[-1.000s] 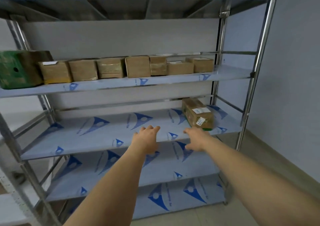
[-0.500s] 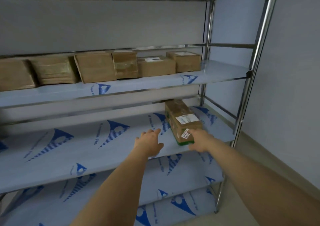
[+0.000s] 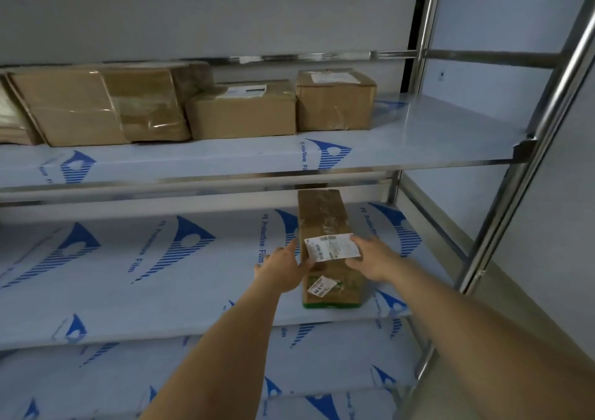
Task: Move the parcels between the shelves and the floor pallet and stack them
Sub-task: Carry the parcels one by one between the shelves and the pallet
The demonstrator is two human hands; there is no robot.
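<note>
A long brown parcel [image 3: 323, 217] with white labels and a green bottom edge lies lengthwise on the middle shelf [image 3: 161, 274], near its right end. My left hand [image 3: 283, 270] presses flat against the parcel's left side. My right hand [image 3: 373, 258] lies on its top right edge, beside the label. The parcel rests on the shelf between both hands. On the upper shelf [image 3: 434, 139] stands a row of brown parcels: a large taped one [image 3: 80, 107], a flat one [image 3: 241, 114] and a small one [image 3: 335, 101].
The steel rack's front right post [image 3: 521, 178] rises close to the right of my right arm. A lower shelf [image 3: 322, 355] sits under the middle one. A pale wall [image 3: 563, 242] closes off the right side. Blue-printed film covers the shelves.
The view has come closer to the rack. Both hands have reached forward from the shelf's front edge and closed in on the two sides of the long parcel.
</note>
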